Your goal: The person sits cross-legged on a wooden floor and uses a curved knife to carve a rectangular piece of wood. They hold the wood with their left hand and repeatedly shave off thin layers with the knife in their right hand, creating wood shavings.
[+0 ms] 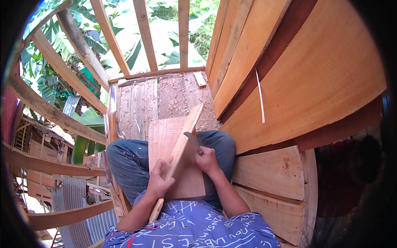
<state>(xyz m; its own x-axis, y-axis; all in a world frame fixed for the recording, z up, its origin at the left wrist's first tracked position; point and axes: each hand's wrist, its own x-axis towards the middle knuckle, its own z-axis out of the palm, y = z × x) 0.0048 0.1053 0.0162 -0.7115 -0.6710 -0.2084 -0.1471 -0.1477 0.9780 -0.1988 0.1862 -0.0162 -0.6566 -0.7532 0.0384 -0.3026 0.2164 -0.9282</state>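
1. The left hand [162, 175] is clamping the strip [180, 142] over the near left part of the panel [161, 134].
2. The right hand [206, 159] is gripping the knife [192, 141] by its handle at the right side of the panel. The two hands are holding apart from each other.
3. The strip is crossing the panel diagonally. Its upper end is projecting past the far edge of the panel; its lower end is lying nearer the shirt [198, 225].
4. The knife blade is pointing toward the far left of the panel, just beside the strip. Whether blade and strip are touching, one cannot tell.
5. The panel is lying on the lap, with the trousers [128, 159] showing to its left and right.
6. Beyond the panel, the floor [139, 103] is carrying scattered shavings [175, 105] and a small block [200, 79].
7. Slats [145, 35] are standing beyond and left of the panel, and leaves [93, 118] are showing between them.
8. Wide planks [306, 95] are forming a wall right of the panel.
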